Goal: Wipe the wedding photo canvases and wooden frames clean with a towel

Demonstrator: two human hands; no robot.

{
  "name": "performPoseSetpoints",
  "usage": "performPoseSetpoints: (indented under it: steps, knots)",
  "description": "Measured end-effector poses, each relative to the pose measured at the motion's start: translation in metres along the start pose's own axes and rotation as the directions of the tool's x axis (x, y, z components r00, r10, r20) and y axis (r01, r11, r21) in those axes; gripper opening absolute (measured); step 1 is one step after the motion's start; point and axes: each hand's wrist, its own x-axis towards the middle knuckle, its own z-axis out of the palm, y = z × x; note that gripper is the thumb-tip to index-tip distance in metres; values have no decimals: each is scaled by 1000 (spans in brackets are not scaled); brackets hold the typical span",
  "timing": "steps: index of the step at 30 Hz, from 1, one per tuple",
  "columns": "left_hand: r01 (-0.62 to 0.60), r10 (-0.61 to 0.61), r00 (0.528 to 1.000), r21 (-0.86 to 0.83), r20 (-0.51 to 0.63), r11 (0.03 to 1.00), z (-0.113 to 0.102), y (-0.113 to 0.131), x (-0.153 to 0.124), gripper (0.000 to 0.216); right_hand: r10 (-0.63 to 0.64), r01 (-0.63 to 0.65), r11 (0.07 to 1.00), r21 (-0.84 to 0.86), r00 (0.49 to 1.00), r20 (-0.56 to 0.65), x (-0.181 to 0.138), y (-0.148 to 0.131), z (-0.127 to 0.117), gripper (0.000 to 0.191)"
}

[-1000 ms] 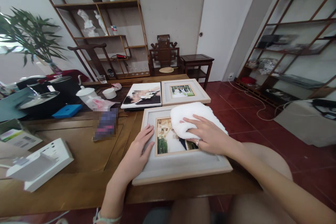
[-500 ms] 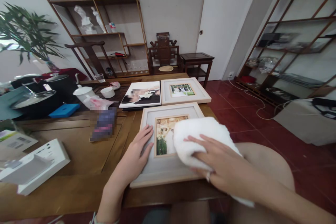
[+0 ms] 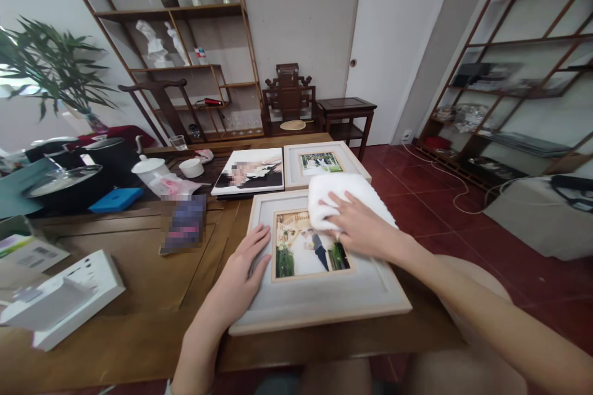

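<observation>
A light wooden picture frame (image 3: pixel 319 308) lies flat near the table's front edge, with a wedding photo (image 3: pixel 306 250) set in its pale mat. My left hand (image 3: pixel 243 265) rests open on the frame's left side, fingers flat and pointing away from me. Under my right hand (image 3: pixel 356 219) is a folded white towel (image 3: pixel 340 188), pressed against the far right part of the frame and held there. The towel hides the frame's upper right corner and the top of the photo.
Behind lie a second framed photo (image 3: pixel 354 163) and a photo album (image 3: pixel 227 182). To the left on the wooden table (image 3: pixel 148 284) are a white box-like stand (image 3: pixel 78 302), a blue box (image 3: pixel 115 199), a white teapot (image 3: pixel 151 166), a cup (image 3: pixel 191 167) and a black lidded pan (image 3: pixel 65 182).
My right hand has slid the towel away from me across the frame, to its far right corner, uncovering most of the photo. My left hand stays in place.
</observation>
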Motion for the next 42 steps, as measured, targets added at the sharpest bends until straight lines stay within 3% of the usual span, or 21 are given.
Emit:
performPoseSetpoints:
  steps: [6,9,13,18,23,27,36,39,42]
  knots:
    - [3,-3,1000,26,4,1000,1,0,1,43,-107,82,989,120,969,220,-59,-69,-29,23]
    - [-4,4,1000,32,8,999,2,-1,0,43,-127,81,981,178,957,260,-73,-86,-34,25]
    - [-10,9,999,48,32,999,1,-1,1,44,-61,18,973,228,981,182,-59,-71,-22,31]
    - [-2,0,999,48,49,999,-2,1,1,44,3,-1,996,92,1000,-21,-14,-9,-3,33]
    - [0,-2,999,38,38,999,-2,0,1,43,-49,48,999,-22,997,-53,20,30,4,35]
    - [6,-7,1000,26,20,1000,-1,0,0,43,-102,102,995,20,995,-16,12,10,3,35]
    - [-3,3,1000,14,15,1000,2,-2,1,42,-208,164,959,229,961,181,-60,-85,-21,26]
    - [-1,0,999,24,40,1000,1,-2,1,44,-200,154,955,253,965,167,-61,-90,-16,28]
    - [3,-5,998,33,57,999,-1,-1,1,44,-191,166,959,231,977,91,-46,-70,-5,31]
